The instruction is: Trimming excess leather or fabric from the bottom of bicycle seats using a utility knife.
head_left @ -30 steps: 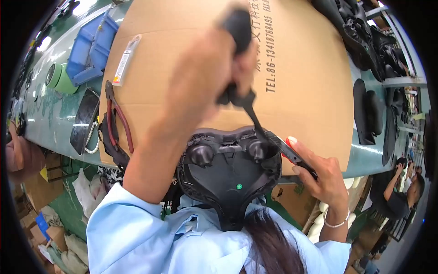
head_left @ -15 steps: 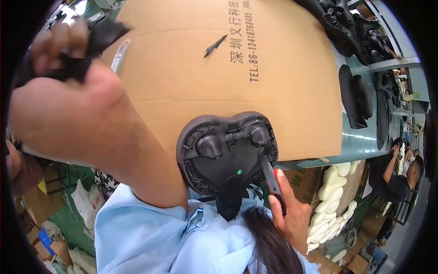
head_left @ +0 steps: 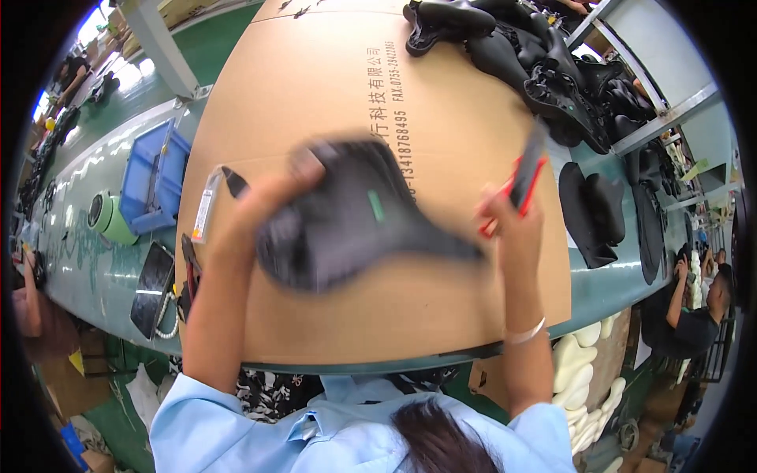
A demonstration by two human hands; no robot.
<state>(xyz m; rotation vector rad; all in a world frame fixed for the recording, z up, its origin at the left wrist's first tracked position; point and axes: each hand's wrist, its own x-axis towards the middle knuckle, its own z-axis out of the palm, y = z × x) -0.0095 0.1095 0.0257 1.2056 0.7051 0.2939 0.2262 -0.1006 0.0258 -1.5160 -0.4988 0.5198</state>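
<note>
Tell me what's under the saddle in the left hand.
Cardboard shows around the saddle, with printed lettering running up to its edge. Whatever lies directly behind it is covered and can't be seen.

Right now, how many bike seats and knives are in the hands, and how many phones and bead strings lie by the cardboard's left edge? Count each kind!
Bike seat: 1, in the left hand
Knife: 1, in the right hand
Phone: 1
Bead string: 1
Total: 4

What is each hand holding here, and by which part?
Left hand: a black bicycle saddle, by the edge of its wide rear end. Right hand: a red-and-black utility knife, by its handle.
</note>
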